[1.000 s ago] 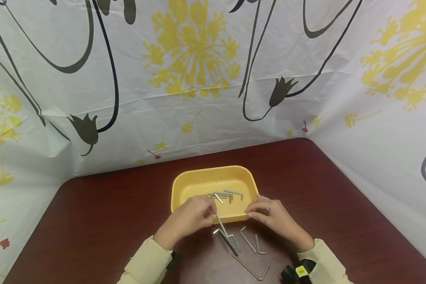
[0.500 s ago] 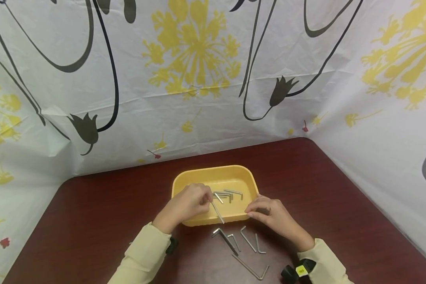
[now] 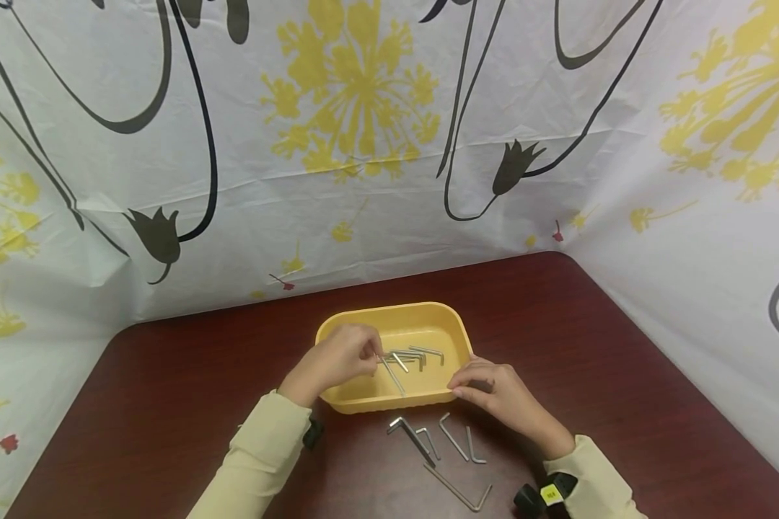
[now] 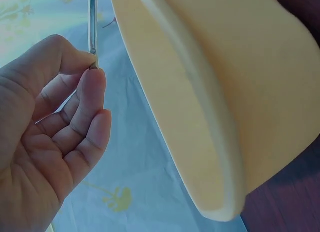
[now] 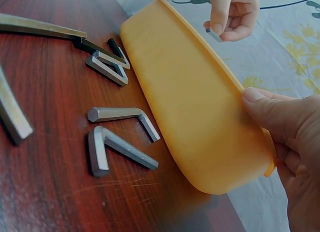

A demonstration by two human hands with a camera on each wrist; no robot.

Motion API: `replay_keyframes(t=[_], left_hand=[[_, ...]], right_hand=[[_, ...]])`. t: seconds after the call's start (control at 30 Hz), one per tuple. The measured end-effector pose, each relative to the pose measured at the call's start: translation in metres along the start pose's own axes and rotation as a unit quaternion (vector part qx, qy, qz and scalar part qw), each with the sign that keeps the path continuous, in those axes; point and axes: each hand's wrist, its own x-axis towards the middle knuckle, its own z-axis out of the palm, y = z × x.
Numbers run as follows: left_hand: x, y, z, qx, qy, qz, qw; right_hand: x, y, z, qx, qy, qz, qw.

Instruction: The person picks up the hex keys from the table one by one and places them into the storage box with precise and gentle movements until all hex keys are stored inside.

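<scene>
My left hand (image 3: 340,360) pinches a silver L-shaped hex key (image 3: 393,378) between thumb and forefinger, over the inside of a yellow tray (image 3: 376,319). In the left wrist view the key (image 4: 93,27) rises from the fingertips, beside the tray wall (image 4: 280,67). At the tray's near right corner my right hand (image 3: 503,396) grips the rim, its thumb (image 5: 257,96) on the outer wall in the right wrist view. Several hex keys (image 3: 417,353) lie together on the tray floor, towards its middle and right.
Several more hex keys lie on the dark red table in front of the tray, among them a thick one (image 3: 415,445) and a long one (image 3: 454,488). Patterned white cloth (image 3: 389,238) rises behind the table and along both sides. A black wrist device (image 3: 561,490) sits at the right sleeve.
My left hand has carried the hex key from above the table keys, up and left over the near rim, to inside the tray's outline. The right hand stays on the rim.
</scene>
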Motion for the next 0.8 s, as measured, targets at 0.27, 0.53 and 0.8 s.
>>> replay_keyframes(t=[0.27, 0.53, 0.8], left_hand=[[0.009, -0.004, -0.009, -0.001, -0.008, 0.01, 0.9999], [0.02, -0.01, -0.013, 0.008, -0.013, -0.014, 0.9998], [0.031, -0.014, -0.014, -0.001, -0.021, -0.025, 0.9995]], right_hand=[[0.0, 0.0, 0.0, 0.0, -0.003, 0.004, 1.0], [0.0, 0.0, 0.0, 0.0, -0.003, 0.004, 1.0], [0.0, 0.001, 0.0, 0.0, -0.001, -0.004, 1.0]])
